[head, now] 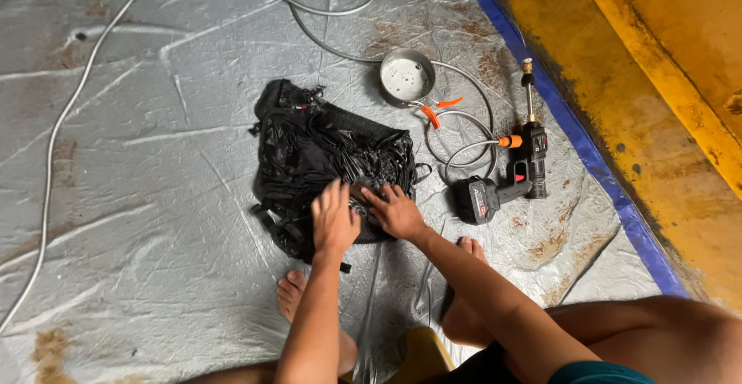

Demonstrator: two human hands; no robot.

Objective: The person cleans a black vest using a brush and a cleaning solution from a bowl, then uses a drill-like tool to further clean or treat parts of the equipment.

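fingers (337,195) of the left hand (334,222) lie spread and flat, pressing down on a wet black backpack (325,152); nothing is clasped in them. fingers of the right hand (396,211) are likewise extended and splayed on the same fabric, just beside the left hand, the two thumbs almost meeting over the lower middle of the bag.

head view: the black backpack lies flat on a silver tarpaulin (139,198), its straps and buckles trailing at the left and lower edges. both forearms reach forward from the bottom of the frame. two bare feet rest on the tarpaulin near the bag's lower edge, the left foot (292,291) under the left forearm, the right foot (470,249) just behind the right wrist. to the right of the bag, close to it, lies a black cordless spray gun (502,187) with a long nozzle pointing away from the person; a grey hose (464,133) with an orange fitting coils from it. a round metal bowl (406,77) sits above the bag, beside the hose. a white cable (58,129) runs down the left side. a blue tarpaulin border (572,129) meets a yellow painted wall (657,83) at right.
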